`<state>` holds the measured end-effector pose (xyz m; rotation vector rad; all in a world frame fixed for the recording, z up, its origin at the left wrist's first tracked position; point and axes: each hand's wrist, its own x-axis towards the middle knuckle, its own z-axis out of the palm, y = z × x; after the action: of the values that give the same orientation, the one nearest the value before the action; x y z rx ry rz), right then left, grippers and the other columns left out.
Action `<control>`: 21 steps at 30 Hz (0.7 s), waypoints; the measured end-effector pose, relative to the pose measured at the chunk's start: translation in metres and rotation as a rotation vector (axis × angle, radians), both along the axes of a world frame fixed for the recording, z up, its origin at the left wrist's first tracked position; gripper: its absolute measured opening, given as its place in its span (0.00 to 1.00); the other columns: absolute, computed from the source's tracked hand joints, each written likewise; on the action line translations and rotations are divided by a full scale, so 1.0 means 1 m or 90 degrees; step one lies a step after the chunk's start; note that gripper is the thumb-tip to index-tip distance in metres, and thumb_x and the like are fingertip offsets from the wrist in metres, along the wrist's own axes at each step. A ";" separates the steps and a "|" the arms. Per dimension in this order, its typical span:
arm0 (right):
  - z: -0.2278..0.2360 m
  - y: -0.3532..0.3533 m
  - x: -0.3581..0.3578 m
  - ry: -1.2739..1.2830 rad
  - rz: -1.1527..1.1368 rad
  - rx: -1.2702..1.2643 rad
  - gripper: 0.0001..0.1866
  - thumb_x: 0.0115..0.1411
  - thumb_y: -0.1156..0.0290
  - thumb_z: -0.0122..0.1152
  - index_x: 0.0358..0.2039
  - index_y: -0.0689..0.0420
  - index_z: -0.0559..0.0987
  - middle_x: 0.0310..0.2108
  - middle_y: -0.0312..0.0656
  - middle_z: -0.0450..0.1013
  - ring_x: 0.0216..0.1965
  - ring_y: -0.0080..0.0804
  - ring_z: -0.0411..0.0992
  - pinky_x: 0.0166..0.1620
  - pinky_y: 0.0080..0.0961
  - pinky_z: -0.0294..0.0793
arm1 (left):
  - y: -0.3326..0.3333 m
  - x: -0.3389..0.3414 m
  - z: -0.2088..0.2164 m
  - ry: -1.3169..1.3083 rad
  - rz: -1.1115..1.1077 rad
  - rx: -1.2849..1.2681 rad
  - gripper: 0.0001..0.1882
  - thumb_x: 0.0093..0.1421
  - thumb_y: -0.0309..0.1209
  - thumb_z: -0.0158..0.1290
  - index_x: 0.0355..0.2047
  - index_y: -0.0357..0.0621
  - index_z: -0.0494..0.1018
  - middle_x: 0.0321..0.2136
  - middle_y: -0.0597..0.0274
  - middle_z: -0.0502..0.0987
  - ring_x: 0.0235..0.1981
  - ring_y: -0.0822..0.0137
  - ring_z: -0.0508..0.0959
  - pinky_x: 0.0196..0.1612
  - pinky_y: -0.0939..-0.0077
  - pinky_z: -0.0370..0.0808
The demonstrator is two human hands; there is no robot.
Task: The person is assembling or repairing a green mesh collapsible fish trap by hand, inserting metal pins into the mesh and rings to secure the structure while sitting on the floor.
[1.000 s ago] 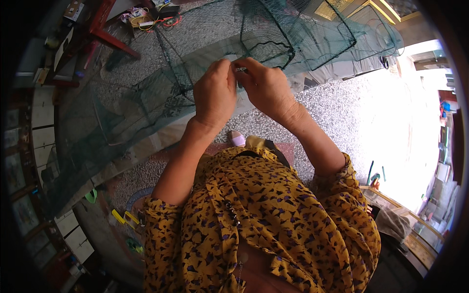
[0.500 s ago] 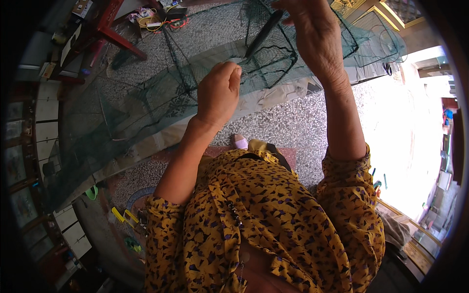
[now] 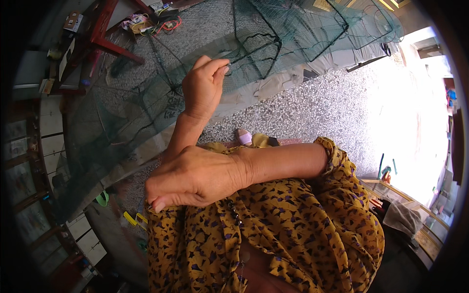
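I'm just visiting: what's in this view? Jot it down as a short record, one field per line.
Left hand: left hand raised before the net, thumb and fingers pinched; anything held is unclear
Right hand: right hand curled, crossing in front of the left forearm; grip contents hidden
Net: green net with dark frame lines, stretched across the view
Floor: speckled floor
Footwear: lilac shoe
Clothing: yellow patterned top
Upper left: red furniture frame

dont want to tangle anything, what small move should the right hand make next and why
I'd probably raise the bare right hand toward the bare left hand: the left is pinched shut over the long green mesh net, while the right is in front of the yellow, dark-patterned shirt, away from that pinch.
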<state>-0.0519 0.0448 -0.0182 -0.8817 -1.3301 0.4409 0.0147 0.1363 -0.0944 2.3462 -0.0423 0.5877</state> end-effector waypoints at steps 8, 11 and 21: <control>0.043 0.033 -0.050 0.081 0.047 0.063 0.10 0.61 0.62 0.55 0.30 0.55 0.74 0.23 0.42 0.75 0.28 0.45 0.75 0.29 0.37 0.71 | 0.004 0.008 -0.011 0.004 -0.034 -0.026 0.07 0.54 0.28 0.57 0.34 0.46 0.78 0.26 0.61 0.74 0.26 0.58 0.76 0.30 0.68 0.72; 0.064 0.049 -0.046 0.165 0.066 0.078 0.09 0.59 0.64 0.57 0.30 0.56 0.76 0.22 0.43 0.75 0.28 0.45 0.75 0.30 0.36 0.72 | 0.009 0.018 -0.028 -0.002 -0.016 0.005 0.07 0.54 0.29 0.57 0.34 0.47 0.78 0.26 0.62 0.74 0.27 0.58 0.76 0.30 0.68 0.72; 0.110 0.089 0.130 0.634 0.130 0.183 0.06 0.60 0.71 0.54 0.29 0.59 0.72 0.18 0.42 0.70 0.18 0.31 0.71 0.22 0.27 0.71 | 0.035 0.050 -0.112 -0.027 -0.068 -0.227 0.07 0.53 0.30 0.57 0.33 0.48 0.79 0.28 0.63 0.75 0.30 0.57 0.76 0.33 0.68 0.72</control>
<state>0.0782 0.1340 0.0917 -0.1975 -0.5276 0.7049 0.0642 0.1715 -0.2064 1.9735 -0.0755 0.5432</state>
